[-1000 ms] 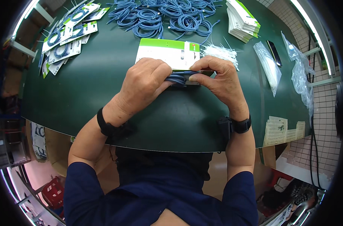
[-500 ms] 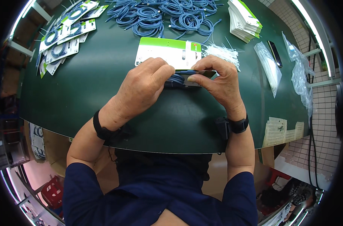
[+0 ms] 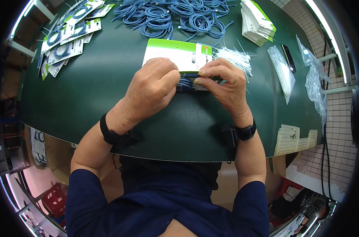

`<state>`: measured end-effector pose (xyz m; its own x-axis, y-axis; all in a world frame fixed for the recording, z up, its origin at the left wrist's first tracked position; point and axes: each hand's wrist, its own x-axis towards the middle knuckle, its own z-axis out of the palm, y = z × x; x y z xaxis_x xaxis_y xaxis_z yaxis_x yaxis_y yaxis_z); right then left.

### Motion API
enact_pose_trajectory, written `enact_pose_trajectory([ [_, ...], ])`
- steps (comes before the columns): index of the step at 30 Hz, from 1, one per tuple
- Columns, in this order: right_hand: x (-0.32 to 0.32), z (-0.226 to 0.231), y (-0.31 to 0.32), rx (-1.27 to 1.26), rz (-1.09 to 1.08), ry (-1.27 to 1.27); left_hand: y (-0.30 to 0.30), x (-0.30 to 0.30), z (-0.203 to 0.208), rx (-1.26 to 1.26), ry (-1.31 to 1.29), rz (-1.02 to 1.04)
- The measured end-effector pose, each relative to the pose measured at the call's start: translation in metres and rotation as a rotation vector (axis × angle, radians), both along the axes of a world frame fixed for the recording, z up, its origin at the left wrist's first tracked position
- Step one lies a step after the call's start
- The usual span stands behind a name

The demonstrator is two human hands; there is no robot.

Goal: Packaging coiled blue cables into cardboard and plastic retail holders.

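A blue coiled cable (image 3: 185, 83) lies against the lower side of a white and green backing card (image 3: 167, 55), between my two hands. My left hand (image 3: 155, 83) is closed at the coil's left side, its fingertips hidden behind the knuckles. With thumb and forefinger, my right hand (image 3: 226, 83) pinches the cable's dark plug end at the coil's right. Just beyond the right hand lies a loose bunch of white cable ties (image 3: 236, 58).
Blue cable coils (image 3: 155, 19) are heaped at the far middle. Carded cables (image 3: 65, 51) pile up at the far left. A stack of cards (image 3: 258, 25), a bag of ties (image 3: 281, 73), a dark phone (image 3: 288, 58) and clear plastic (image 3: 314, 79) lie to the right.
My right hand has shifted slightly left along the plug end, covering more of it. My left hand has turned a little and stays at the coil.
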<state>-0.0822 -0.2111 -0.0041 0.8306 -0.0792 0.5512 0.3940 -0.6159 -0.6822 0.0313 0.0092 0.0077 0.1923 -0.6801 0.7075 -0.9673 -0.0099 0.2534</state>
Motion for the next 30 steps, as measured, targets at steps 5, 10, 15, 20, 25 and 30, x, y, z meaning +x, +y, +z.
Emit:
enact_pose_trajectory([
  [5, 0.001, -0.004, 0.001, -0.016, -0.012, -0.070, 0.000, 0.000, -0.001, -0.006, 0.005, 0.014],
  [10, 0.003, -0.004, 0.005, -0.036, -0.018, -0.101, 0.003, 0.004, -0.005, -0.037, -0.045, 0.007],
  [15, 0.003, -0.002, 0.005, -0.049, -0.025, -0.119, 0.001, 0.008, -0.010, -0.051, -0.097, 0.000],
  [20, 0.000, -0.005, 0.004, -0.016, -0.044, -0.109, -0.004, 0.003, -0.004, -0.051, -0.099, 0.000],
  [25, 0.001, 0.000, 0.006, -0.055, -0.033, -0.119, -0.003, 0.002, -0.003, -0.044, -0.054, -0.004],
  [30, -0.011, 0.031, -0.016, 0.133, -0.085, -0.013, 0.003, 0.000, 0.003, -0.018, 0.021, -0.013],
])
